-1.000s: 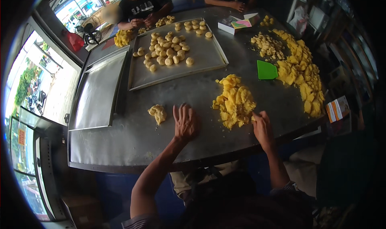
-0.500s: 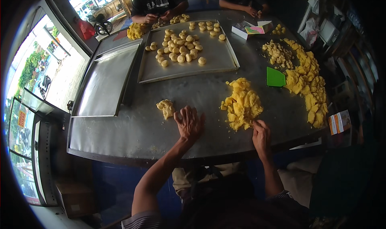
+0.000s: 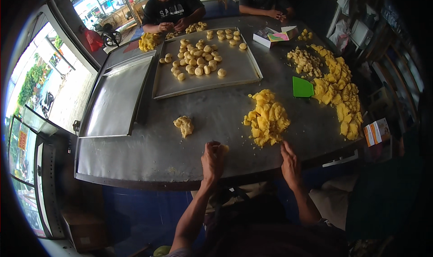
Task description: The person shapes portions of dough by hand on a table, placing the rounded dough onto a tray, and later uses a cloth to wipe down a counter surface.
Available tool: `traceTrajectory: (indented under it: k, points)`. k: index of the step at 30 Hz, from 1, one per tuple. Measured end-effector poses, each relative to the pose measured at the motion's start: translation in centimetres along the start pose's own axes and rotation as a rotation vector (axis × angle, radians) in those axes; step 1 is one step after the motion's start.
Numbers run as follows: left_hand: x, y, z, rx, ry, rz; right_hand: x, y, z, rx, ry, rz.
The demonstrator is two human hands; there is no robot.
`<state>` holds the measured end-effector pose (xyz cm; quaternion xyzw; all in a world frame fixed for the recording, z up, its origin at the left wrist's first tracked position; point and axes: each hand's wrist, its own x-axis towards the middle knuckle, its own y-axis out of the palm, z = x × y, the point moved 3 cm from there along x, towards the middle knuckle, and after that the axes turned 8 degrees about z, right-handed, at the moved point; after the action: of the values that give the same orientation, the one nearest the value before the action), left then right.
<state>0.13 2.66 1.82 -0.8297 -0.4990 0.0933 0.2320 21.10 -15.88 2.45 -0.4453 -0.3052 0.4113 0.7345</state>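
Note:
My left hand (image 3: 213,163) is closed over the near part of the steel table, with a small pale-yellow piece of dough (image 3: 224,148) showing at its fingertips. Left of and beyond it, a lump of pale dough (image 3: 183,126) rests on the tabletop. My right hand (image 3: 291,164) is at the near right edge of a crumbly yellow mound of filling (image 3: 267,119). Its fingers are drawn together, and whatever they hold, if anything, is hidden.
A metal tray (image 3: 203,86) holds many round dough balls; another tray (image 3: 112,103) lies to the left. At right are a green scraper (image 3: 302,87), a long yellow heap (image 3: 340,90) and pale dough pieces (image 3: 305,62). Two people work across the table (image 3: 203,117).
My left hand has lifted from lying flat on the table and drawn nearer, now closed with dough at its fingertips. My right hand has shifted slightly nearer. The view has shifted a little.

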Motion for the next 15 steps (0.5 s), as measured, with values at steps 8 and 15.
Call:
traceTrajectory:
  k: [8,15]
  points:
    - [-0.4,4.4,-2.5,-0.409,-0.135,0.25,1.4,-1.3,5.5,0.415,-0.141,-0.181]
    - [-1.2,4.0,-4.0,-0.55,0.004,0.185,3.4,0.0,9.0,0.505,-0.288,-0.123]
